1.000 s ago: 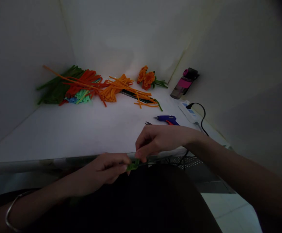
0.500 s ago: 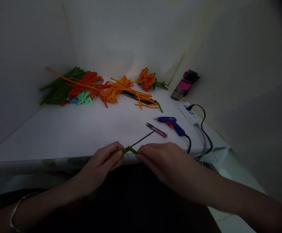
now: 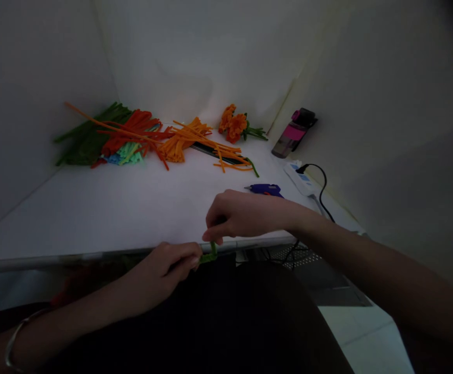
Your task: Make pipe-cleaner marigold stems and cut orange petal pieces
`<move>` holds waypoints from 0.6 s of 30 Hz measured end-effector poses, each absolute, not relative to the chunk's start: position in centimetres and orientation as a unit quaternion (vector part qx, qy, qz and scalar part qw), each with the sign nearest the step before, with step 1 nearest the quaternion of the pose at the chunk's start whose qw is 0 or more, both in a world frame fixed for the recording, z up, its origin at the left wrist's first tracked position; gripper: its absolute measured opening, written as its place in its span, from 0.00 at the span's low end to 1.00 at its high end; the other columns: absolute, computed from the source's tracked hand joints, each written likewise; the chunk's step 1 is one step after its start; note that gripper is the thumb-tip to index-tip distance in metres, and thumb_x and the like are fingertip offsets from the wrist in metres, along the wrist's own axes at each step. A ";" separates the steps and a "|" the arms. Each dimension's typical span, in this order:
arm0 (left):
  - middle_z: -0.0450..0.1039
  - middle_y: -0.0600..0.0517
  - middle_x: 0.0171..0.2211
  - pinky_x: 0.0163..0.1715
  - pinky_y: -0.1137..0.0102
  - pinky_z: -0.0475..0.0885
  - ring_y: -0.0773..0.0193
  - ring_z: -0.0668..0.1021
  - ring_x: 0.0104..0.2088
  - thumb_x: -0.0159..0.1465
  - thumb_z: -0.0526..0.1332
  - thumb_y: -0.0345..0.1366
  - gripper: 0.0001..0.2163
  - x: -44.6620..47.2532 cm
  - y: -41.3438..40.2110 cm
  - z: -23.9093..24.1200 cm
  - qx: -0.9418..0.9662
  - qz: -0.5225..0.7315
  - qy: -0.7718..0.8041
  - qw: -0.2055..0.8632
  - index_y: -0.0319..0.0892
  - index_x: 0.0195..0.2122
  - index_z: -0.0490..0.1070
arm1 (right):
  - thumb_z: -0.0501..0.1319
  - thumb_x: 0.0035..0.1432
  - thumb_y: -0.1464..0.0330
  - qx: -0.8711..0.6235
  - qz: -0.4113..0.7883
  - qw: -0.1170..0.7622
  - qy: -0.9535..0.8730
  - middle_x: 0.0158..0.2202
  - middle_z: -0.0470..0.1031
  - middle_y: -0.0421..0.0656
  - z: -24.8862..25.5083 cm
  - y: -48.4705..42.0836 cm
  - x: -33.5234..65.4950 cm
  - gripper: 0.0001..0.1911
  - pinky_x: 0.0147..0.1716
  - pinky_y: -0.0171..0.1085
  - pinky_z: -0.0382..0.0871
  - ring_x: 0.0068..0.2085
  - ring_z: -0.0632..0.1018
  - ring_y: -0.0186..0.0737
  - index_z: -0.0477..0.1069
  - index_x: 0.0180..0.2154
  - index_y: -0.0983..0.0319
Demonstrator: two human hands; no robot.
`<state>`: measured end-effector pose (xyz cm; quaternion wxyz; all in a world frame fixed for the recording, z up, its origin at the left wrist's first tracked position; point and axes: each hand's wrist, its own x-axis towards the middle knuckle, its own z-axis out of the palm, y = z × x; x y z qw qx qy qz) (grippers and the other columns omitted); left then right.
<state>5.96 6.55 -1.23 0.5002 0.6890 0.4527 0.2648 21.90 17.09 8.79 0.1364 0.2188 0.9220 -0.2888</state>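
Observation:
Between my hands, just past the table's front edge, is a green pipe cleaner (image 3: 210, 256), bent up in a corner. My left hand (image 3: 177, 265) pinches its left part, most of it hidden by the fingers. Above and to the right, my right hand (image 3: 230, 215) is closed on the raised end between thumb and fingertips. Behind my right hand lies a blue glue gun (image 3: 264, 188), its handle covered by my forearm. The pink-handled snips are hidden from view.
Bundles of green (image 3: 86, 140), red (image 3: 129, 132) and orange pipe cleaners (image 3: 187, 140) lie along the back. Orange flowers (image 3: 235, 124) lie right of them. A bottle (image 3: 294, 134) and a white power strip (image 3: 300, 179) with a black cord (image 3: 322, 184) are at the right.
My right hand has moved up and left, raising its end of the pipe cleaner into a sharper bend. It now covers the snips and the glue gun's handle. My left hand keeps its pinch.

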 end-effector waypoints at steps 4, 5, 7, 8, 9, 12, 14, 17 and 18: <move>0.52 0.59 0.19 0.19 0.74 0.50 0.72 0.55 0.19 0.66 0.48 0.40 0.12 6.0 6.9 -2.3 0.591 0.345 0.459 0.567 0.41 0.29 0.60 | 0.58 0.53 0.70 0.225 -0.028 0.005 0.974 0.17 0.65 0.39 9.6 13.0 22.0 0.10 0.19 0.34 0.45 0.19 0.60 0.30 0.69 0.22 0.63; 0.50 0.60 0.18 0.19 0.74 0.49 0.72 0.53 0.19 0.66 0.48 0.41 0.11 6.0 7.0 -2.3 0.561 0.368 0.451 0.589 0.41 0.29 0.60 | 0.57 0.54 0.71 0.235 -0.014 0.001 0.972 0.17 0.65 0.39 9.5 12.3 22.4 0.10 0.19 0.34 0.45 0.19 0.61 0.30 0.69 0.22 0.64; 0.48 0.60 0.18 0.17 0.75 0.47 0.72 0.51 0.18 0.65 0.50 0.41 0.11 6.0 6.9 -2.2 0.505 0.409 0.428 0.627 0.41 0.30 0.60 | 0.55 0.57 0.72 0.272 -0.062 0.000 0.960 0.19 0.66 0.39 9.2 11.5 23.5 0.11 0.21 0.33 0.48 0.20 0.63 0.30 0.69 0.23 0.65; 0.47 0.60 0.18 0.17 0.75 0.46 0.72 0.50 0.18 0.65 0.50 0.41 0.10 6.0 6.9 -2.0 0.486 0.425 0.414 0.642 0.41 0.30 0.60 | 0.54 0.59 0.71 0.293 -0.122 -0.003 0.948 0.19 0.66 0.39 9.0 11.7 24.1 0.12 0.21 0.32 0.50 0.21 0.64 0.29 0.69 0.24 0.65; 0.47 0.60 0.18 0.17 0.75 0.46 0.72 0.49 0.18 0.65 0.50 0.41 0.10 6.0 6.8 -1.9 0.478 0.435 0.398 0.651 0.41 0.30 0.60 | 0.52 0.61 0.70 0.307 -0.200 -0.007 0.930 0.19 0.64 0.38 8.7 12.1 24.8 0.14 0.22 0.32 0.52 0.21 0.63 0.29 0.70 0.26 0.66; 0.49 0.60 0.18 0.18 0.74 0.47 0.72 0.51 0.18 0.65 0.50 0.41 0.12 6.0 6.5 -1.2 0.521 0.416 0.359 0.653 0.41 0.27 0.60 | 0.51 0.62 0.63 0.295 -0.464 0.017 0.835 0.15 0.53 0.32 7.6 14.7 26.0 0.17 0.17 0.30 0.49 0.17 0.55 0.26 0.71 0.30 0.67; 0.50 0.59 0.19 0.19 0.74 0.48 0.72 0.52 0.19 0.65 0.50 0.41 0.13 5.9 6.3 -0.9 0.572 0.368 0.357 0.640 0.41 0.26 0.59 | 0.54 0.59 0.61 0.277 -0.544 0.062 0.790 0.15 0.49 0.31 7.1 16.6 26.0 0.17 0.16 0.29 0.46 0.17 0.52 0.26 0.71 0.29 0.67; 0.52 0.58 0.21 0.20 0.73 0.51 0.70 0.55 0.21 0.66 0.48 0.39 0.13 6.0 6.2 -0.8 0.645 0.286 0.392 0.590 0.41 0.25 0.57 | 0.57 0.56 0.61 0.250 -0.500 0.135 0.818 0.14 0.54 0.32 7.0 18.0 24.7 0.16 0.17 0.30 0.47 0.18 0.55 0.26 0.73 0.27 0.67; 0.52 0.57 0.21 0.21 0.73 0.51 0.70 0.56 0.22 0.66 0.48 0.38 0.13 6.1 6.3 -1.0 0.662 0.267 0.406 0.571 0.41 0.25 0.57 | 0.58 0.55 0.62 0.239 -0.455 0.154 0.844 0.15 0.57 0.34 7.1 18.0 24.0 0.15 0.18 0.30 0.49 0.18 0.57 0.26 0.73 0.26 0.67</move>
